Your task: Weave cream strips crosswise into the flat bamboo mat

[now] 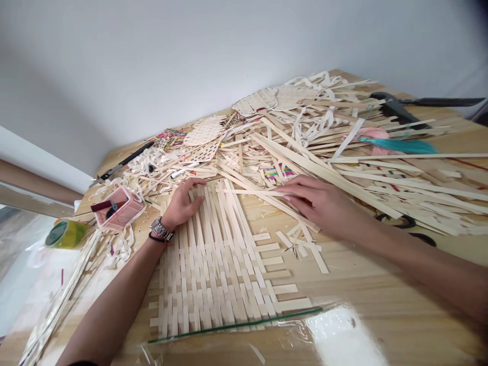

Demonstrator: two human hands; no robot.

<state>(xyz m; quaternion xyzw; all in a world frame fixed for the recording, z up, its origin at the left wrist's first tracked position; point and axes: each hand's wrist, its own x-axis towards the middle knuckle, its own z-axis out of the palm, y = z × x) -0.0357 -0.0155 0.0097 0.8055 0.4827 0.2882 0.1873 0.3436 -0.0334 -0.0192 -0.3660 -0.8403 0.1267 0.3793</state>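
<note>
Woven mat, strip under flat hands

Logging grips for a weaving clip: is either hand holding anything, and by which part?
Left hand lies flat on the mat, holding nothing. Right hand meets a strip at its right end; grip cannot be told.

1 left hand, 1 right hand, 1 woven mat, 1 pink tray, 1 tape roll; strips: too many to cnt.
</note>
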